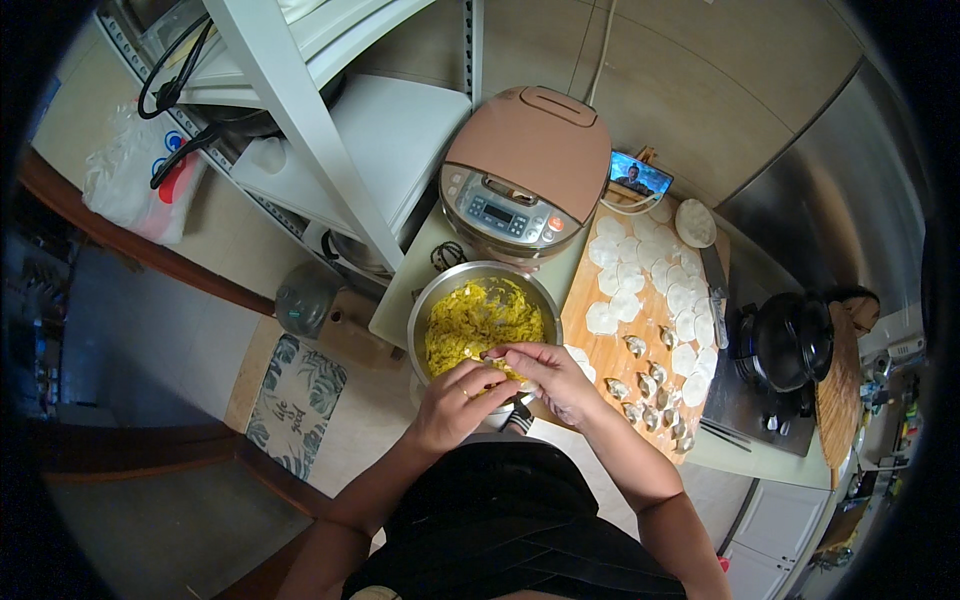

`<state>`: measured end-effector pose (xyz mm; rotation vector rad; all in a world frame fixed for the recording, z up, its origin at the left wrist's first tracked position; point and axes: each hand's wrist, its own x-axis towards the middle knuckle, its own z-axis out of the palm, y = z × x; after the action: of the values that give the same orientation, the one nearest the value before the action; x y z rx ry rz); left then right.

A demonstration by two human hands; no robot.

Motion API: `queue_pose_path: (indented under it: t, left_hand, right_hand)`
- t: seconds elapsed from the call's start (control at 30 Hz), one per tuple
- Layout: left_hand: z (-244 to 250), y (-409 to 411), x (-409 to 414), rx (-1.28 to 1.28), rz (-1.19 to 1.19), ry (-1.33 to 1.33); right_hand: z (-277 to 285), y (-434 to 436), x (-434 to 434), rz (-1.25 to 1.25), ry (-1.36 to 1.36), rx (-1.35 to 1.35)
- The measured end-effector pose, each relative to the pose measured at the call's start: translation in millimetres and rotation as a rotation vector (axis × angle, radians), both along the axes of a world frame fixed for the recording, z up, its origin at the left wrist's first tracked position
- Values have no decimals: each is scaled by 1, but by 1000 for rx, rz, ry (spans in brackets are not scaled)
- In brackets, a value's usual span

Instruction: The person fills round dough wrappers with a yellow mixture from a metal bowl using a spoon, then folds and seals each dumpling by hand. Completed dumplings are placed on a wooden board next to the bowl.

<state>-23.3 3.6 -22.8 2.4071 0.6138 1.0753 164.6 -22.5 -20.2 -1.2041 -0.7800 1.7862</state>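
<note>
Over the near rim of a steel bowl (553, 300), my left hand (461, 401) and my right hand (551, 379) meet, fingertips close together on a small dumpling that they mostly cover. The bowl holds a yellow chopped filling (480, 322), with pale bits in it. To the right lies a wooden board (581, 315). Round white dough wrappers (626, 277) are spread on its far and right parts, some overlapping. Several folded dumplings (649, 386) lie on its near part. A few wrappers (579, 363) rest at the board's left edge, beside my right hand.
A rice cooker (525, 172) stands behind the bowl, near a propped phone (639, 174). A cleaver (716, 292) lies along the board's right edge, left of a cooktop with a black pan (791, 341). White metal shelving (322, 135) rises at the left.
</note>
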Motion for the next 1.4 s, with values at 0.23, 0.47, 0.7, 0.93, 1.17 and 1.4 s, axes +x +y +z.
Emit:
queue_pose_path:
  t: [0.23,0.47,0.7,0.93,1.17,1.4]
  left_hand:
    - [7,1,11,-209,130,-97]
    - [5,4,17,-178,160,-108]
    - [1,7,17,-129,102,-86]
    - [6,2,15,-174,150,-267]
    - [10,-5,19,-472,147,-364]
    - [7,-3,15,-372,161,-327]
  right_hand:
    - [-1,-4,2,-72,90,-179]
    - [-7,-6,-1,-46,30,-61]
    - [-3,-6,5,12,88,-58]
    - [4,-13,23,226,264,207]
    - [-8,-15,8,182,-230,549]
    - [20,-12,7,204,-506,536]
